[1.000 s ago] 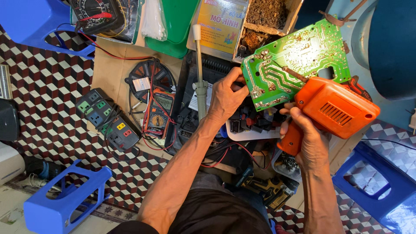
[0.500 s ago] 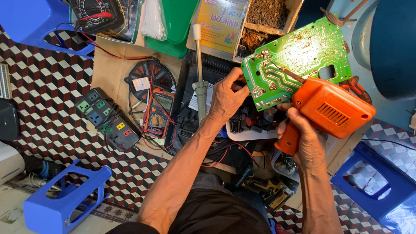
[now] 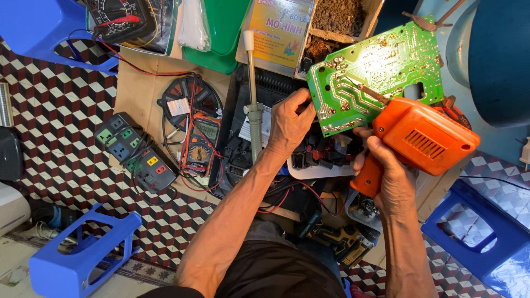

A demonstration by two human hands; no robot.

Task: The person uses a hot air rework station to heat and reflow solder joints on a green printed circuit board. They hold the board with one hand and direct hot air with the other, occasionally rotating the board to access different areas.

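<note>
My left hand [image 3: 290, 124] grips the lower left edge of a green circuit board [image 3: 375, 72], held up with its silver solder side facing me. An orange pistol-shaped soldering gun [image 3: 422, 140] is in my right hand [image 3: 386, 174], which is closed around its grip. The gun's tip rests on the middle of the board. Below the board lies a white tray [image 3: 317, 171] with dark parts in it.
An orange multimeter [image 3: 201, 143] with red leads, a dark power strip [image 3: 135, 154] and a desoldering pump [image 3: 253, 83] lie on the checkered floor. Blue plastic stools stand at the lower left [image 3: 77, 254], upper left [image 3: 41, 27] and lower right [image 3: 477, 232].
The soldering gun has shifted slightly left and up along the board. The board and my left hand have barely moved.
</note>
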